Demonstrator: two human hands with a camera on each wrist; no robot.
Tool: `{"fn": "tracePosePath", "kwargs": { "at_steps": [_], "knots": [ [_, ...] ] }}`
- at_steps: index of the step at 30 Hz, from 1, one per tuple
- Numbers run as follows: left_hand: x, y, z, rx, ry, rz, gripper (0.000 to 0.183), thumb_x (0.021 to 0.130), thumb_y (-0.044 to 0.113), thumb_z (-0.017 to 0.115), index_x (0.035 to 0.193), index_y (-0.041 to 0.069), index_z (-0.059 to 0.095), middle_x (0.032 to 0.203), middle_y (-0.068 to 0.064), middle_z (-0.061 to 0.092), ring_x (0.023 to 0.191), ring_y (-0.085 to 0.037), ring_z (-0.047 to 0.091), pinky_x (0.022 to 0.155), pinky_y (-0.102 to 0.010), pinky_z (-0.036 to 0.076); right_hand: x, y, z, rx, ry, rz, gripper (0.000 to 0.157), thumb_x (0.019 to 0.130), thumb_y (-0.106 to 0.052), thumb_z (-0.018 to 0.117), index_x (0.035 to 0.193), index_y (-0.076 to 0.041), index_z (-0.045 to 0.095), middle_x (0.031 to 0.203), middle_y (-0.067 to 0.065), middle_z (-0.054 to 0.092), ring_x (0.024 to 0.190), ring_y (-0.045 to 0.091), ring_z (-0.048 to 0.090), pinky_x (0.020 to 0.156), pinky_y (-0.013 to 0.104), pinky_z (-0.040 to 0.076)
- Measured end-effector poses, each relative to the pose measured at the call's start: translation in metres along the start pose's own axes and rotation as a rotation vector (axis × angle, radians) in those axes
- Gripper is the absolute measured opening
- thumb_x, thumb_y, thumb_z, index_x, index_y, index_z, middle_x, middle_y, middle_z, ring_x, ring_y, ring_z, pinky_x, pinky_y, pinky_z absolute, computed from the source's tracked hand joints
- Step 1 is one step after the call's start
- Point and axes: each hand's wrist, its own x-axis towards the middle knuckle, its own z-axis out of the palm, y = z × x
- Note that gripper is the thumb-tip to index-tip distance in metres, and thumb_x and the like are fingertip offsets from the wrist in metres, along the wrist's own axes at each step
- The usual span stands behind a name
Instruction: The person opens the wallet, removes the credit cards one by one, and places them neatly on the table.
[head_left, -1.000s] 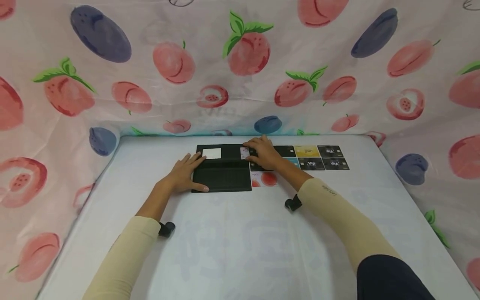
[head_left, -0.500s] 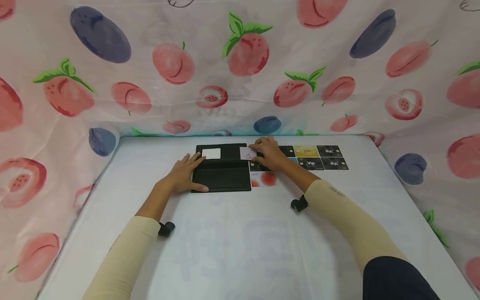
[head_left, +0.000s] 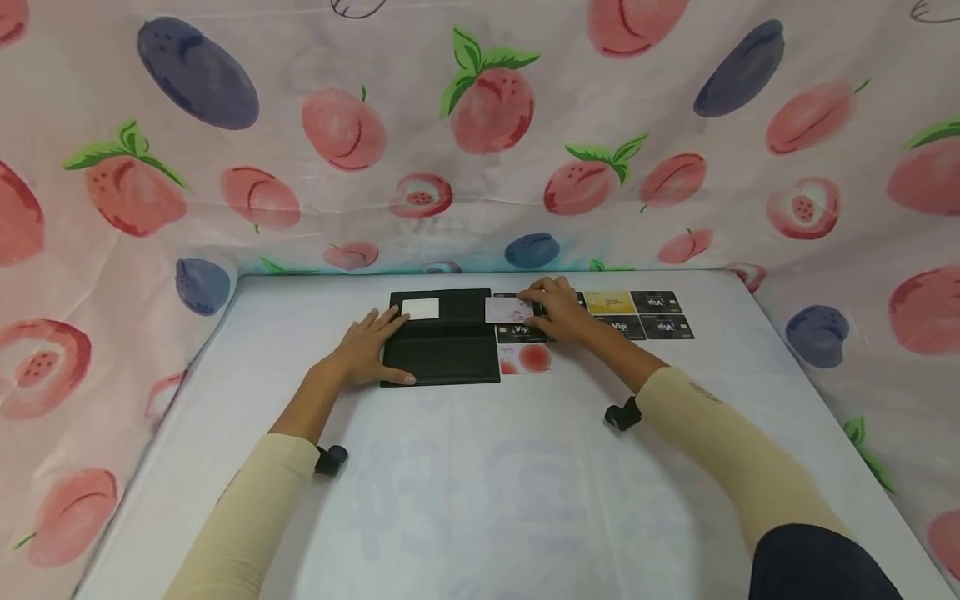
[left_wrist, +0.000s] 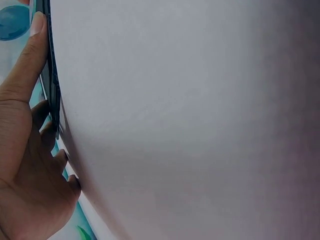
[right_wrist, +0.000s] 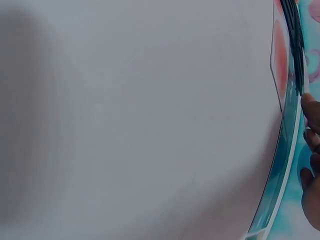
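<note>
A black card wallet [head_left: 450,360] lies unfolded on the white table, a white rectangle [head_left: 420,309] showing on its far panel. My left hand [head_left: 360,350] rests on the wallet's left edge, fingers spread, thumb near the front corner. Between the thumb and fingertips of my right hand [head_left: 566,315] I pinch a pale lilac card [head_left: 508,310] by its right end. The card's left end overlaps the wallet's right edge. In the left wrist view, the thumb lies along the wallet [left_wrist: 52,75], seen edge-on. The right wrist view catches only part of the right hand [right_wrist: 312,150] at its border.
Two rows of cards run right of the wallet, with a yellow card [head_left: 609,302] and black Vip cards [head_left: 662,302] among them. A white card with red fruit [head_left: 525,359] lies near the wallet's front right corner. A fruit-print cloth [head_left: 420,108] hangs behind the table.
My right hand has moved right, drawing the lilac card out from over the wallet, so more of the card shows. The left hand has stayed in place on the wallet.
</note>
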Motion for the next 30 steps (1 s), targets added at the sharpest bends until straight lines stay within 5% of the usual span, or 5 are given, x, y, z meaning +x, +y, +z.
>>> {"fn": "tracePosePath", "kwargs": {
  "at_steps": [26,30],
  "knots": [
    [-0.001,0.004,-0.002,0.002,-0.004,0.011,0.116,0.083,0.051,0.088,0.168,0.007,0.022,0.175,-0.019,0.008,0.158,-0.048,0.001,0.124,-0.066,0.002,-0.072,0.029,-0.007,0.08,0.064,-0.054,0.048,0.095,-0.014,0.081,0.14,-0.007,0.067,0.132,0.019,0.057,0.11,0.037,0.042,0.091,0.053,0.037],
    [-0.002,0.004,-0.002,-0.004,-0.001,0.024,0.117,0.082,0.051,0.088,0.168,0.006,0.022,0.175,-0.019,0.008,0.158,-0.049,0.001,0.124,-0.067,0.002,-0.083,0.032,-0.008,0.094,0.073,-0.071,0.048,0.094,-0.012,0.081,0.14,-0.007,0.067,0.129,0.019,0.057,0.115,0.038,0.046,0.104,0.06,0.033]
  ]
}}
